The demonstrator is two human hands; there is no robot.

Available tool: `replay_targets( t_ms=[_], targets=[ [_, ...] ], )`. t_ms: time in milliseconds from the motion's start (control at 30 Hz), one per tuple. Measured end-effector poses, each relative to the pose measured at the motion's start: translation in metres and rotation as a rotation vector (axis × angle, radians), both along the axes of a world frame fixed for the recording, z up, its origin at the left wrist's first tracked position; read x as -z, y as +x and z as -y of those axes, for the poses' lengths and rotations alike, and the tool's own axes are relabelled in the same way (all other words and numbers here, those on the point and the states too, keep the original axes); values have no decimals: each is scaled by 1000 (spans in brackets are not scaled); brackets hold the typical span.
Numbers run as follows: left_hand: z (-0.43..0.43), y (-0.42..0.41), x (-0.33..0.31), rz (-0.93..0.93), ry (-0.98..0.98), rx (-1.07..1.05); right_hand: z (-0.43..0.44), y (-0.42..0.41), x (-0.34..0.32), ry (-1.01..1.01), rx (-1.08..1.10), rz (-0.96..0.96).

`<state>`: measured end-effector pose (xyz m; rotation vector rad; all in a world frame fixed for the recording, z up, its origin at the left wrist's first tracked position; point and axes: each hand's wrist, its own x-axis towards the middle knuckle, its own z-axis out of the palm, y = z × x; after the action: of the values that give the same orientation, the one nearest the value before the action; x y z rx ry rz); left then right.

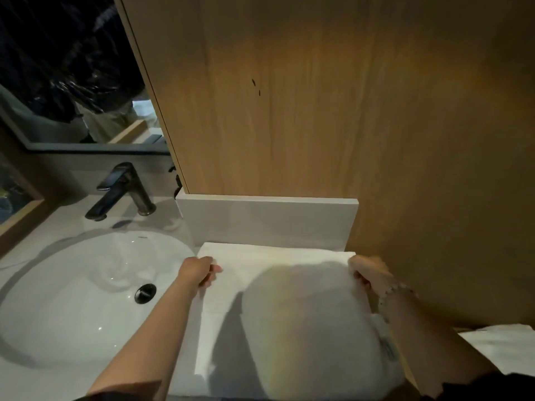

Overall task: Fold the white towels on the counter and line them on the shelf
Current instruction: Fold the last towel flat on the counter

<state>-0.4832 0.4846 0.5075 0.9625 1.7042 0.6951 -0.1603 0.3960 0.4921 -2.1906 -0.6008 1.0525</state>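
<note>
A white towel [278,314] lies spread flat on the counter right of the sink, its far edge close to the white backsplash [266,221]. My left hand [199,272] pinches the towel's far left corner with curled fingers. My right hand [366,273] grips the far right corner, a bead bracelet on that wrist. My head's shadow falls across the middle of the towel. More white towel cloth [500,348] shows at the lower right, beyond a wooden edge.
A white round sink [72,299] with a dark drain [145,293] fills the left. A dark faucet [121,192] stands behind it. A wooden panel [318,96] rises behind the counter, and a mirror [72,68] hangs at the upper left.
</note>
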Motion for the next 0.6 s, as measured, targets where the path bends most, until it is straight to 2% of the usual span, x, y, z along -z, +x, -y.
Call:
replay_targets(
  t_ms=[100,200,333,600],
  targets=[
    [-12,1,7,96,-67,-20,-10,0,18,44,107,-165],
    [-17,-3,14,129,-56,-47,-12,-1,18,-3,133,-242],
    [-17,-4,16,175,-26,-106,-8,-3,15,34,172,-380],
    [-20,-5,21,269,-107,-97,-1,0,18,112,298,-534]
  ],
)
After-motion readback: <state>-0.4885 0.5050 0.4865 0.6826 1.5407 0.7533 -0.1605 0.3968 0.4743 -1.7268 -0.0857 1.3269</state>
